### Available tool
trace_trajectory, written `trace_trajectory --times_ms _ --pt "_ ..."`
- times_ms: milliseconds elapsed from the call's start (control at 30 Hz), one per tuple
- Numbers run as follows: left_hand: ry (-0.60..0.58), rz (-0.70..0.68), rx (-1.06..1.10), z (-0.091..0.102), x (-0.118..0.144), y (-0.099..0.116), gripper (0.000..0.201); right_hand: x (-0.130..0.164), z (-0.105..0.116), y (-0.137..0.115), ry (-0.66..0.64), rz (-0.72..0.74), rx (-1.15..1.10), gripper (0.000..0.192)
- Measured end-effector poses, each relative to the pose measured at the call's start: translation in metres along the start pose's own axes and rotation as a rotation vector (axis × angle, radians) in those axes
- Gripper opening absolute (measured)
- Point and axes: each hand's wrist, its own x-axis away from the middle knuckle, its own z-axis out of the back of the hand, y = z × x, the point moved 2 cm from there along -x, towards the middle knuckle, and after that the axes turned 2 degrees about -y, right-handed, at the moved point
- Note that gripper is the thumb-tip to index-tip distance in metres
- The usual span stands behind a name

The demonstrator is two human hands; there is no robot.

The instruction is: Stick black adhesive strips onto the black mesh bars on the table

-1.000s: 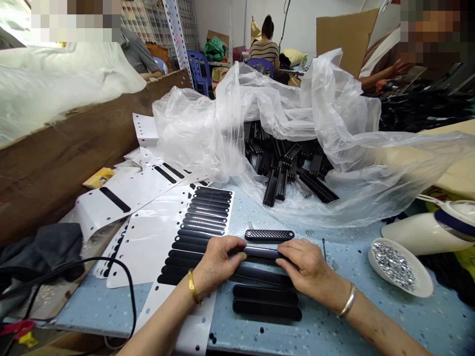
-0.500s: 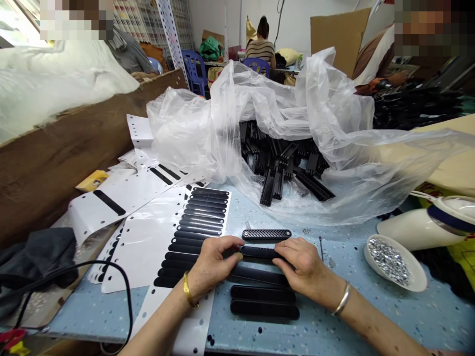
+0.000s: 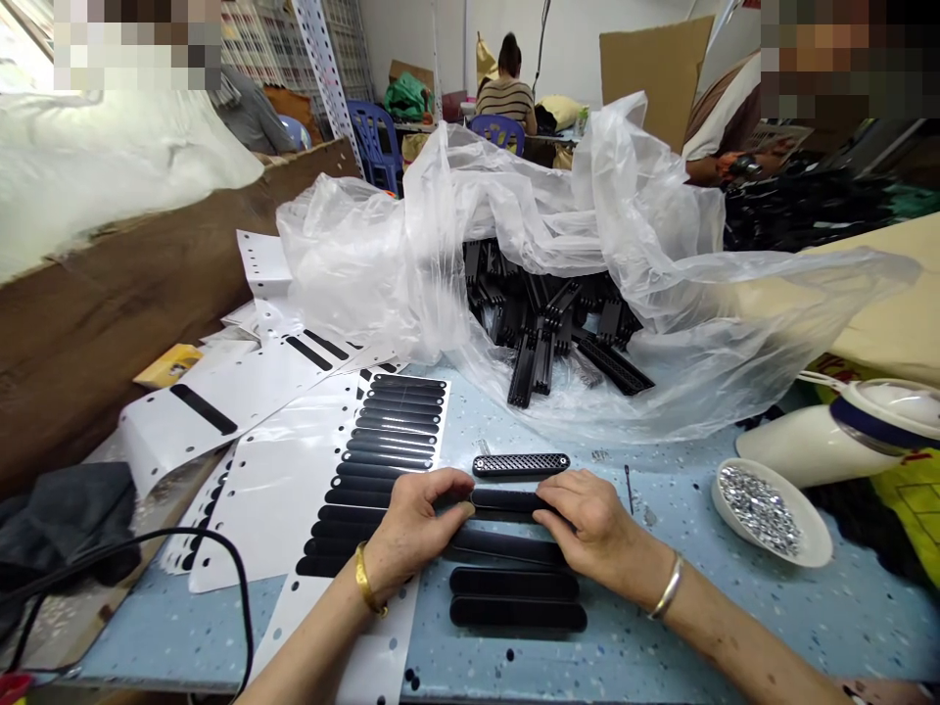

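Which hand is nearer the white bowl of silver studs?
Right. The right hand sits just left of the white bowl of silver studs; the left hand lies farther left.

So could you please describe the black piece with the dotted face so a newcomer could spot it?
Start at the blue speckled table, just beyond both hands. The long black perforated plastic bar lies there alone. Unlike the smooth glossy black strips nearer the person, its face is covered in small holes.

I count two of my hands, left (image 3: 411, 524) and right (image 3: 594, 524), on one black strip (image 3: 506, 501); three more strips (image 3: 514, 612) lie below it, one perforated grille (image 3: 521, 464) above, one dish of silver bits (image 3: 764, 511) at lower right, two seated people (image 3: 506, 93) at the top
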Motion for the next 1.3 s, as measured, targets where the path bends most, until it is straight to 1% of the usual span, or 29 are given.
trace_trajectory --times_ms 167,367,633,733,900,1133,1300 --pt "0.005 -0.082 0.016 -0.001 0.000 0.000 0.018 -0.001 0.001 0.001 -0.011 -0.008 -0.021 0.009" --pt "-0.010 -0.171 -0.060 0.000 -0.002 0.001 0.016 0.001 0.000 0.003 0.002 -0.007 -0.051 0.011" --pt "-0.008 -0.267 -0.124 0.000 -0.001 -0.001 0.014 0.003 -0.002 0.009 0.044 -0.041 -0.155 0.013" --pt "-0.029 -0.276 -0.138 0.000 -0.002 -0.001 0.015 0.004 -0.003 0.011 0.090 -0.065 -0.199 0.013" --pt "-0.034 -0.290 -0.146 0.001 -0.003 -0.002 0.015 0.006 -0.004 0.015 0.115 -0.096 -0.245 0.014" --pt "-0.033 -0.301 -0.170 0.001 -0.004 -0.001 0.015 0.008 -0.005 0.018 0.129 -0.071 -0.275 0.016" --pt "-0.033 -0.295 -0.170 0.001 -0.003 -0.002 0.015 0.010 -0.005 0.016 0.129 -0.027 -0.239 0.016"
